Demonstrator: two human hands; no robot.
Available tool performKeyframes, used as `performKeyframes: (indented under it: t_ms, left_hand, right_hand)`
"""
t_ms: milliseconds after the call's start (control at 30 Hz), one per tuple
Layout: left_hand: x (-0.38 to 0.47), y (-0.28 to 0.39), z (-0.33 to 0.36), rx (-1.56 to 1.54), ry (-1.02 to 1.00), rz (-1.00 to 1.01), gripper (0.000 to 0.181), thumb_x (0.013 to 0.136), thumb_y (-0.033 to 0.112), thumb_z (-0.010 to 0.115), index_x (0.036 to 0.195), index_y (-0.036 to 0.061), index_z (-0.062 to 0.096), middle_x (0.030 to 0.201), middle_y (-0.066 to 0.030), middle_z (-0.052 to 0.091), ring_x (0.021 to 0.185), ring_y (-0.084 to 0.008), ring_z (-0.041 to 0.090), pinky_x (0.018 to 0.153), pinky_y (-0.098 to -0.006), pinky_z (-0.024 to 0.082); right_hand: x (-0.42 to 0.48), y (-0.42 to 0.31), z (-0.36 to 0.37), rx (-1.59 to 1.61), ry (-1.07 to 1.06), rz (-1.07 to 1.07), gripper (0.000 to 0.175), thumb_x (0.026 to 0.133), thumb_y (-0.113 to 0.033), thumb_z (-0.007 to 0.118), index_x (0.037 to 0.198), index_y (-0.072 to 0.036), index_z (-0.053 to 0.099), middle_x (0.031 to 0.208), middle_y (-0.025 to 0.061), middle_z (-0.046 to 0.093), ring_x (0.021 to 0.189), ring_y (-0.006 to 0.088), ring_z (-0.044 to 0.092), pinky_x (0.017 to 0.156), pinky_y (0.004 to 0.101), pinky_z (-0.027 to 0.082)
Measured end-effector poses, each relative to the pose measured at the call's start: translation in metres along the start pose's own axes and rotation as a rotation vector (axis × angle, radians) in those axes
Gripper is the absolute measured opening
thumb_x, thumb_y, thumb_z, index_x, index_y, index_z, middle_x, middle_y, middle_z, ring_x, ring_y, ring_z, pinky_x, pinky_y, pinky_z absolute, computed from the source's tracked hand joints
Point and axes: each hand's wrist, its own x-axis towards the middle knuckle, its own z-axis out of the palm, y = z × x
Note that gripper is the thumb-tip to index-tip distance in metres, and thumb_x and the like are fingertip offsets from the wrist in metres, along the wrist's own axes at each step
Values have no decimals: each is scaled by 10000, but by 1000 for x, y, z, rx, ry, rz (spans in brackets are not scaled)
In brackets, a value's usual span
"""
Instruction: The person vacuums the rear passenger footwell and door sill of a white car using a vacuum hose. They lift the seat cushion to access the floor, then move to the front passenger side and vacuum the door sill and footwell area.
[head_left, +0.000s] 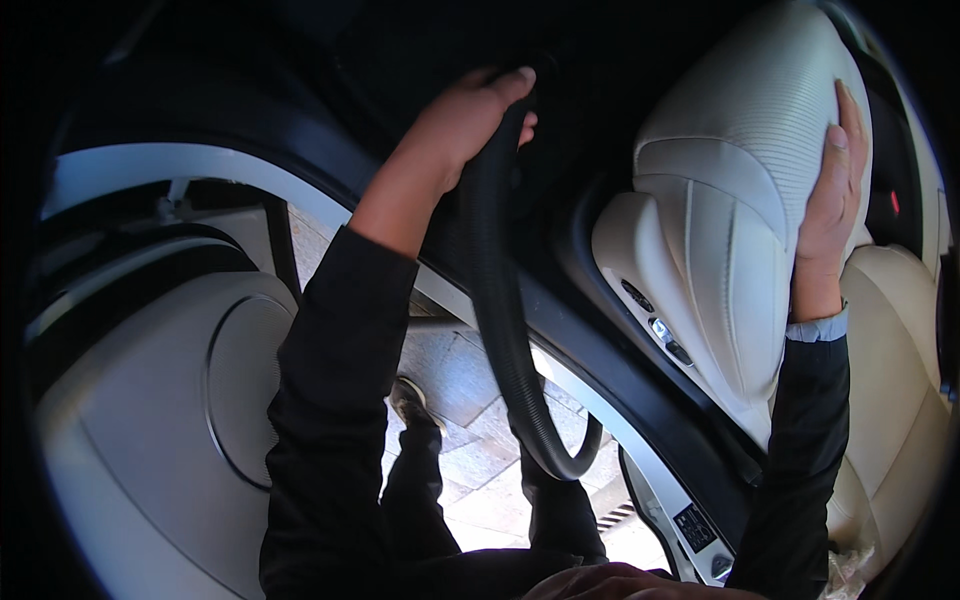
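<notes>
My left hand (480, 120) is wrapped around a black corrugated hose (495, 247), which looks like a vacuum cleaner's. The hose's far end is lost in the dark footwell (585, 97) of a car. From my grip it hangs down across the door sill and loops back up near my legs. My right hand (832, 195) lies flat against the cream car seat cushion (735, 112), on the side away from the door, fingers extended and holding nothing.
The open car door (135, 442), with a round speaker grille (244, 390), stands at left. A sill (652, 465) crosses diagonally before my legs. Seat switches (667, 337) sit on the cushion's side. The cream backrest (885, 360) is at right; clear crumpled plastic (851, 574) lies below it.
</notes>
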Motion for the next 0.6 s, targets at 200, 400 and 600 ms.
performKeyframes:
  t_ms: [200, 400, 600]
  left_hand:
    - [70, 49, 7, -56, 172, 34, 376, 1059, 398, 655, 1175, 41, 649, 880, -81, 723, 748, -153, 713, 701, -298, 614]
    - [133, 109, -18, -28, 305, -26, 417, 1088, 476, 537, 994, 82, 637, 722, -102, 651, 616, -291, 630, 581, -436, 551]
    - [145, 135, -30, -110, 231, -78, 449, 1097, 504, 514, 896, 115, 615, 657, -83, 604, 559, -266, 589, 534, -429, 542]
  right_hand:
    - [-6, 8, 1, -37, 60, 20, 481, 1117, -337, 430, 1512, -120, 597, 1587, 132, 520, 1485, 286, 465, 1251, 366, 323]
    - [-9, 15, 2, 40, 86, 42, 470, 1109, -351, 457, 1497, -139, 618, 1585, 113, 527, 1470, 272, 485, 1229, 362, 361]
    - [-10, 20, 2, 61, 79, 23, 456, 1111, -344, 455, 1491, -159, 625, 1577, 112, 539, 1461, 265, 502, 1226, 356, 376]
